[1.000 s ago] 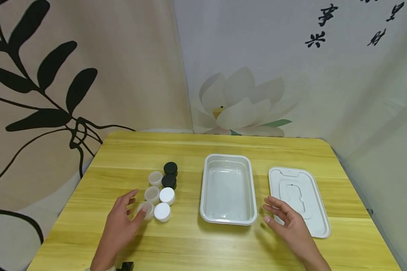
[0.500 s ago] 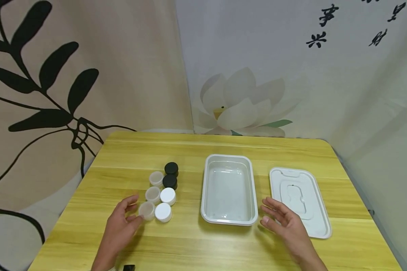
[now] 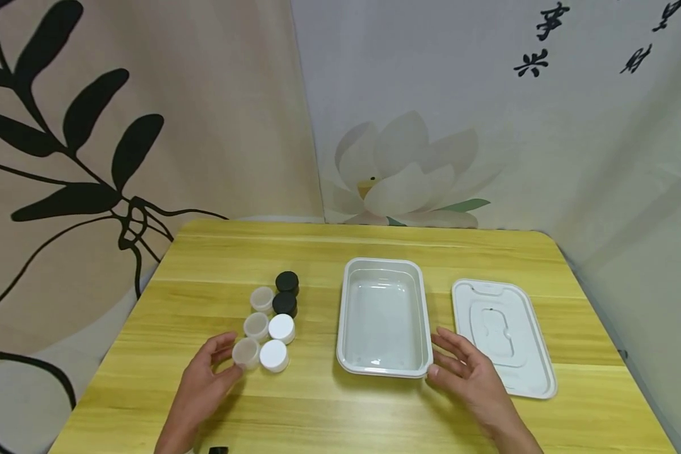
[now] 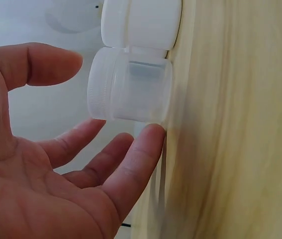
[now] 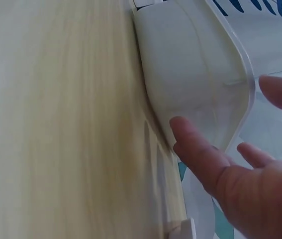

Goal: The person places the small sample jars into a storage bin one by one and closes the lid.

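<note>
In the head view my left hand (image 3: 201, 381) is beside the nearest clear-lidded jar (image 3: 246, 353), thumb and fingers spread at its left side. The left wrist view shows that translucent jar (image 4: 136, 89) standing between the thumb and the fingers, one fingertip right at its base. My right hand (image 3: 473, 378) has its fingers at the front right corner of a white rectangular box (image 3: 383, 370), which has no lid on. In the right wrist view relaxed fingers lie along the wall of the box (image 5: 190, 64), with the thumb near its rim.
Two more clear-lidded jars (image 3: 256, 326) line up behind the nearest one. White-lidded jars (image 3: 274, 355) and black-lidded jars (image 3: 286, 282) form a row to their right. A white box lid (image 3: 522, 369) lies flat at the right of the wooden table (image 3: 318, 416).
My left hand has drawn slightly toward me, its thumb no longer overlapping the near jar. My right hand has moved left, up to the box corner. The jars, box and lid stay put.
</note>
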### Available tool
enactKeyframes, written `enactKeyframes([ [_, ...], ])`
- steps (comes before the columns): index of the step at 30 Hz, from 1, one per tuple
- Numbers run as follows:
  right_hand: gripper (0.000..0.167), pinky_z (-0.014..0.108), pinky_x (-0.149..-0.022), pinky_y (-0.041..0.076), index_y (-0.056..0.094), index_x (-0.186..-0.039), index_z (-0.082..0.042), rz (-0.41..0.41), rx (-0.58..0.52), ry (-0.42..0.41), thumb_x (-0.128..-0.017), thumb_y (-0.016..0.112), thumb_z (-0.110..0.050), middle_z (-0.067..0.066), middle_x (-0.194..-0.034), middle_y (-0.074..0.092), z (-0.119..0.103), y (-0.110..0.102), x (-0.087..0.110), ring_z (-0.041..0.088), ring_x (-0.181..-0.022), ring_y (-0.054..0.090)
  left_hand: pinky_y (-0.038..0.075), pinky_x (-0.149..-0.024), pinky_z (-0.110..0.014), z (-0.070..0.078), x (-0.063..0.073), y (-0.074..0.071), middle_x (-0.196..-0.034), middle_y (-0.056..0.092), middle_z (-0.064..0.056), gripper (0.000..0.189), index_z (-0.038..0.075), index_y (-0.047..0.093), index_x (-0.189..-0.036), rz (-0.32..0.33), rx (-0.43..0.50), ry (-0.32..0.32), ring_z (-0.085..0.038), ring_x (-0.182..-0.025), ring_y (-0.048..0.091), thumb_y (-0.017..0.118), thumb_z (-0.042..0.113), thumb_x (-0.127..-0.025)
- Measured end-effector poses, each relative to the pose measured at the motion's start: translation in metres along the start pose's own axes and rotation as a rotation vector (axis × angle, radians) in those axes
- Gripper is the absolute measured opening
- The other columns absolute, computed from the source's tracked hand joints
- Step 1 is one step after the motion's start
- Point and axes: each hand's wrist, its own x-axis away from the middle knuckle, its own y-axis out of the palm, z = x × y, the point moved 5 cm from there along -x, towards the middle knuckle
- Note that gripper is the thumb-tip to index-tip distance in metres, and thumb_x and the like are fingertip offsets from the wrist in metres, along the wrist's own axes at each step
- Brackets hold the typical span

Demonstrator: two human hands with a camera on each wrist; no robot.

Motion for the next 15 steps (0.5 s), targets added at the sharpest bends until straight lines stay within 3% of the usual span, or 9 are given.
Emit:
enactKeyframes([
  [6, 0.085, 0.039, -0.093, 0.063, 0.030, -0.166, -0.006, -0.007, -0.007, 0.019, -0.094, 0.074, 0.001, 0.027, -0.160, 0.042, 0.0035, 0.0044, -0.0046, 0.019, -0.126, 0.069, 0.049, -0.092, -0.016, 0.0011, 0.0010, 0.0027, -0.154, 0.055, -0.013, 0.064, 0.012, 0.050, -0.152, 0.014, 0.018, 0.027, -0.030, -0.137, 0.056, 0.078, 0.015, -0.095],
  [15, 0.097, 0.032, -0.091, 0.063, 0.024, -0.169, -0.014, -0.071, 0.009, 0.035, -0.091, 0.078, 0.002, 0.033, -0.155, 0.044, 0.0074, 0.0099, -0.0064, 0.026, -0.121, 0.072, 0.049, -0.092, -0.018, 0.0003, 0.0027, 0.0033, -0.156, 0.054, -0.009, 0.064, 0.016, 0.050, -0.152, 0.006, 0.024, -0.007, -0.028, -0.140, 0.055, 0.079, 0.020, -0.095],
])
